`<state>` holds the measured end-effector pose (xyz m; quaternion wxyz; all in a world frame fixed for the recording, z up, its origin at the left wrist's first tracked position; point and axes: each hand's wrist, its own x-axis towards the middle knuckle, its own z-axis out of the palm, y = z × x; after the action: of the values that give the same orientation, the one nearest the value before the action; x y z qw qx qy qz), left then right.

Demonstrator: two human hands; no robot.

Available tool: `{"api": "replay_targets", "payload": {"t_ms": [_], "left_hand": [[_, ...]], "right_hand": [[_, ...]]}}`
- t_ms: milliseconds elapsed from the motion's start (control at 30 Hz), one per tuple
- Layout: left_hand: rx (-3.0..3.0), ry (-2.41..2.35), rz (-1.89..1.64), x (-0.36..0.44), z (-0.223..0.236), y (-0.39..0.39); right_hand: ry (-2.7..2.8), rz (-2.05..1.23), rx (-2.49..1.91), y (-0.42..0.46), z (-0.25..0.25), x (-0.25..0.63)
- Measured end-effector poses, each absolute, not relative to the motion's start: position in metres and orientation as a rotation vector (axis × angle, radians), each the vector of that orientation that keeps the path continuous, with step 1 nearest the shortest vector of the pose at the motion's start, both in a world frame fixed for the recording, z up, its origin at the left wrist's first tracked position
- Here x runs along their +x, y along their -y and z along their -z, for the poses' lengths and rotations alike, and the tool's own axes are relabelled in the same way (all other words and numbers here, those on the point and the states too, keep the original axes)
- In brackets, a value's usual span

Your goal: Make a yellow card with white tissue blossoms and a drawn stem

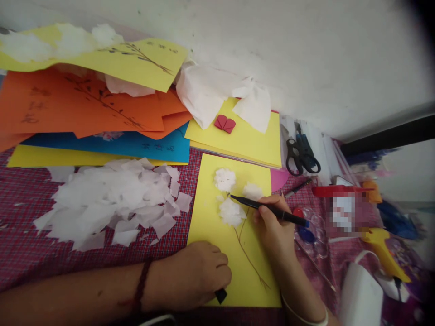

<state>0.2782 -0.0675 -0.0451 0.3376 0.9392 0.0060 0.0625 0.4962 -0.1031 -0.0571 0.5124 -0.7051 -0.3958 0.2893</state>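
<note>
A yellow card (210,217) lies in front of me on the red checked cloth. Three white tissue flowers (231,212) are stuck on it above thin drawn stems. My right hand (272,226) is closed on a black pen (268,209), whose tip rests between the flowers. My left hand (199,274) rests on the card's lower left corner with its fingers curled in. A small black object (220,295) pokes out from under those fingers.
A heap of white tissue scraps (112,199) lies to the left. Stacked orange, blue and yellow cards (91,108) fill the back left. Black scissors (301,154), a red folded heart (224,123), a yellow glue gun (384,253) and clutter sit to the right.
</note>
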Motion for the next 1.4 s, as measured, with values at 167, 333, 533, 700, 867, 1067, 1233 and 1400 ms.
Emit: {"api": "replay_targets", "payload": {"t_ms": [167,333,533,700,867,1067,1233,1400], "left_hand": [[2.440,-0.015,-0.172,0.279,0.045,0.068],[2.433,-0.035,-0.201,0.279,0.047,0.069],[2.438,-0.033,-0.204,0.279,0.047,0.069],[2.429,-0.043,-0.181,0.279,0.046,0.069],[2.410,-0.040,-0.167,0.278,0.049,0.069],[2.291,-0.100,-0.172,0.275,0.059,0.075],[2.258,-0.090,-0.229,0.275,0.061,0.074],[2.294,-0.092,-0.280,0.274,0.062,0.074]], "right_hand": [[0.787,-0.771,-1.606,0.099,0.060,0.495],[0.786,-0.782,-1.581,0.095,0.059,0.492],[0.851,-0.808,-1.593,0.096,0.059,0.496],[0.809,-0.822,-1.562,0.097,0.061,0.499],[0.855,-0.783,-1.562,0.092,0.057,0.491],[0.771,-0.644,-1.546,0.119,0.026,0.519],[0.517,-0.210,-1.647,0.189,0.006,0.572],[0.335,-0.171,-1.765,0.242,0.028,0.585]]}}
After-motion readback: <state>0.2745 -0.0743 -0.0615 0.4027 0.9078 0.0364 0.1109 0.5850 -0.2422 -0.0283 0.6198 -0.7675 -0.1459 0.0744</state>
